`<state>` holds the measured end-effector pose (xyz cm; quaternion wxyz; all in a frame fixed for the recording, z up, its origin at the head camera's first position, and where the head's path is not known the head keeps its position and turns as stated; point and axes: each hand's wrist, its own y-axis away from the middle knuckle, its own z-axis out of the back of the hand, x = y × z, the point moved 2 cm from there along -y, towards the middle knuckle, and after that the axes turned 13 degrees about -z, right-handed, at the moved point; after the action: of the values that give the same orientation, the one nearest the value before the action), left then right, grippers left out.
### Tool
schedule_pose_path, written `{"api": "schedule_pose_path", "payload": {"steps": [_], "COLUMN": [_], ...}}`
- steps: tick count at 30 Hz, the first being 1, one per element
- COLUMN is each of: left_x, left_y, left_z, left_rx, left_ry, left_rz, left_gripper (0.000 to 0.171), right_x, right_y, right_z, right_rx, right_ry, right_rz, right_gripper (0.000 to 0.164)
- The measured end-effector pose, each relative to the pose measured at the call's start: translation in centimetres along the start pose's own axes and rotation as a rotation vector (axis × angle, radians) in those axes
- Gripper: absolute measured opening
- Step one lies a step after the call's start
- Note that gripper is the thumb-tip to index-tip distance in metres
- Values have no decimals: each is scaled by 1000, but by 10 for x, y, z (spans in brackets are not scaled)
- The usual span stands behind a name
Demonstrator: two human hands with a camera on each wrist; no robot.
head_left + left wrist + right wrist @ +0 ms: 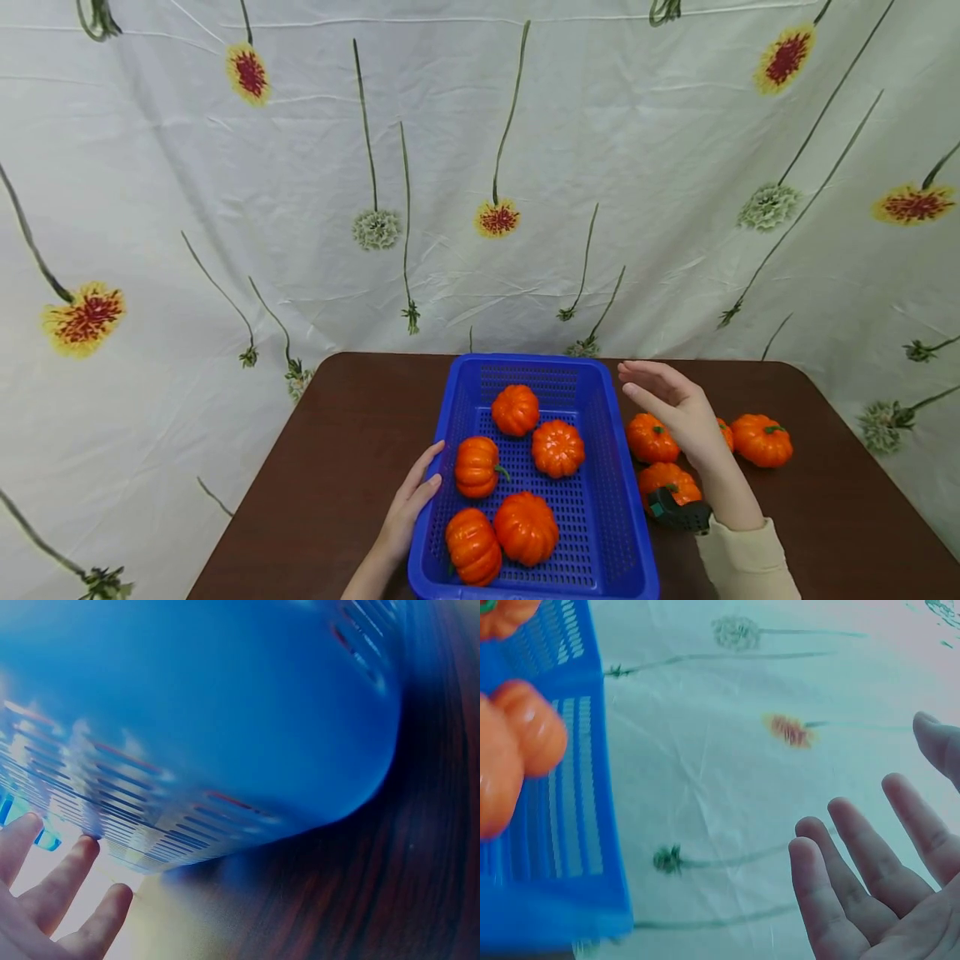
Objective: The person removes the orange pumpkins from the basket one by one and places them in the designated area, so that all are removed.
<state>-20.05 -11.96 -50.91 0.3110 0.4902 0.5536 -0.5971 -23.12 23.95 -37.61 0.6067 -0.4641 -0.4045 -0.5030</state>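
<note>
A blue plastic basket (pixel 444 417) with slotted walls stands on the table, holding several small orange pumpkins, among them one near its front (pixel 527 528). My left hand (pixel 408 504) rests at the basket's left side; in the left wrist view its fairly straight fingers (pixel 64 889) lie against the slotted outer wall. Raised just right of the basket, my right hand (pixel 678 408) holds nothing, its fingers loosely extended and the thumb apart. Beneath that hand and forearm lie more pumpkins, including one by the basket's right rim (pixel 651 438), partly hidden by the arm.
The dark brown wooden table (pixel 315 492) extends to both sides of the basket. Another pumpkin (pixel 762 441) lies farther right. A white cloth printed with flowers (pixel 450 275) hangs behind the table. A dark band (pixel 678 510) circles my right wrist.
</note>
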Motion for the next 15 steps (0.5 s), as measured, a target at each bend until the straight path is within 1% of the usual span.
{"api": "schedule_pose_path", "payload": {"steps": [8, 15], "left_x": [-1, -1], "left_y": [1, 1], "left_z": [-2, -1], "left_rx": [-18, -15], "left_ry": [19, 21], "left_rz": [25, 21], "left_gripper": [46, 47], "right_x": [17, 15], "right_y": [-19, -33], "right_z": [-33, -64], "right_rx": [101, 187], "right_ry": [-77, -121], "right_rz": [-34, -42], "right_gripper": [40, 38]}}
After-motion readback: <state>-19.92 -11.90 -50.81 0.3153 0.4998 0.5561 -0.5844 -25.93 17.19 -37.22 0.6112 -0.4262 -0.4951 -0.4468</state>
